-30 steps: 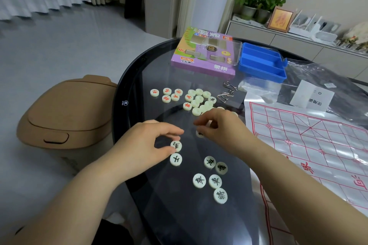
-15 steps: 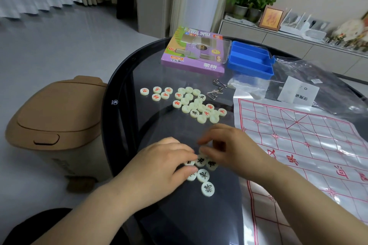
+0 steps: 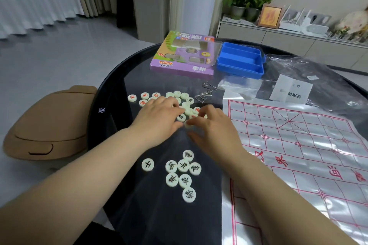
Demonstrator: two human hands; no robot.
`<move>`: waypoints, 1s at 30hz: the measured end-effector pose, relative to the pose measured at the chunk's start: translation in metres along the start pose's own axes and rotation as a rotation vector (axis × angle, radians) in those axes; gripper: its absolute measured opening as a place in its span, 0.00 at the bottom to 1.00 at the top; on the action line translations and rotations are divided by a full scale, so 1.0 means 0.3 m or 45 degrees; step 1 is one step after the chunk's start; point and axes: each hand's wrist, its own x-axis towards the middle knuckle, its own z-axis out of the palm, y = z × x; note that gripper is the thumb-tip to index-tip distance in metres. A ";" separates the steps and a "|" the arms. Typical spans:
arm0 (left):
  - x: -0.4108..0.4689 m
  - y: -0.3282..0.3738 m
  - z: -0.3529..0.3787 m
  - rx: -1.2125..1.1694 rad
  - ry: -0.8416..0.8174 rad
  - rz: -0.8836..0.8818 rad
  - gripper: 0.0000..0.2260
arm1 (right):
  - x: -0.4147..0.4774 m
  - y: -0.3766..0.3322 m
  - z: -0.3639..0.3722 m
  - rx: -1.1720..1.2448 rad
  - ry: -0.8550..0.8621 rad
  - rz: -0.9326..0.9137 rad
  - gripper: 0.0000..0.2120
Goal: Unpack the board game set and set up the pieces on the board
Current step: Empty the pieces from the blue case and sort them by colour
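So, left hand lies loose on the pieces near the table's left edge; can't tell the right hand's grip.

Both hands have left the black-lettered group at lower centre & gone up to the mixed pile mid-frame. L hand now lies spread over the pile. R hand curls beside it, both hands' fingertips meeting at one pale piece. Black-lettered group is uncovered again, 8 pcs vs 7 a sec ago.
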 end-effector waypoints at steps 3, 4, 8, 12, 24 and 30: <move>-0.006 -0.002 0.005 -0.003 0.171 0.076 0.13 | -0.011 0.003 -0.001 0.033 -0.016 0.007 0.08; -0.010 -0.002 0.008 0.014 0.209 0.100 0.11 | -0.011 0.007 -0.001 0.050 -0.008 0.002 0.08; -0.037 -0.003 0.019 0.052 0.284 0.124 0.09 | -0.007 0.022 -0.008 0.095 -0.023 -0.058 0.07; -0.071 0.007 0.011 0.025 0.278 0.141 0.09 | -0.008 0.014 -0.025 0.071 -0.160 -0.057 0.05; -0.233 -0.016 0.013 -0.398 0.198 0.098 0.15 | -0.004 0.009 -0.042 0.239 -0.172 0.087 0.07; -0.195 0.011 -0.027 -0.448 0.321 0.008 0.17 | -0.011 0.036 -0.054 0.635 -0.196 0.357 0.06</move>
